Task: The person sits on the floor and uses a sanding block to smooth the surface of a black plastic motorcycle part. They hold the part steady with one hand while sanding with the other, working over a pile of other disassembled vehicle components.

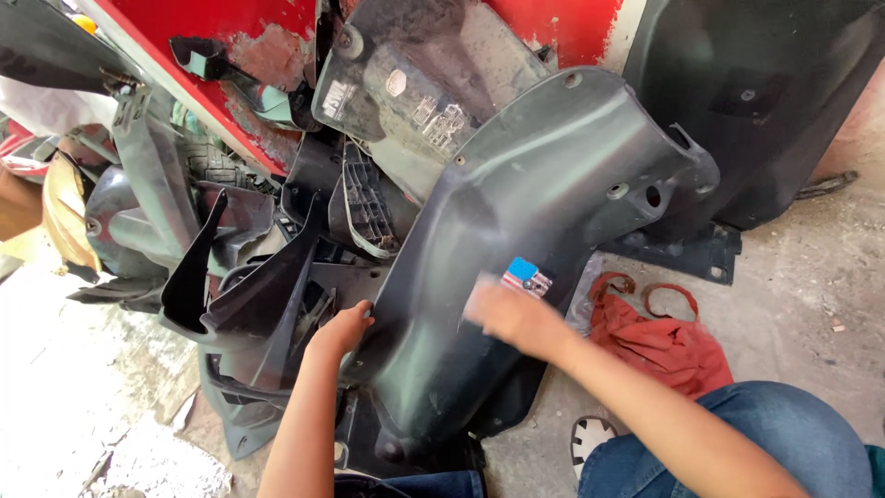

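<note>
Left hand (341, 329) clamped on near-left edge of black plastic panel (544, 175); right hand (512, 316) blurred, flat on face, grip unclear; long axis running up-right, away.

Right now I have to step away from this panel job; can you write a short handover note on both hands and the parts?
Left hand: gripping the left edge of the large dark plastic panel, steadying it.
Right hand: flat on the panel's face, blurred with motion, just below a small blue and red sticker.
Panel leans across a pile of black plastic parts against the red wall. A red cloth bag lies on the concrete floor by the knee.
Done: panel in hand on top of the pile. Left: whether the face is clean cannot be judged.
</note>
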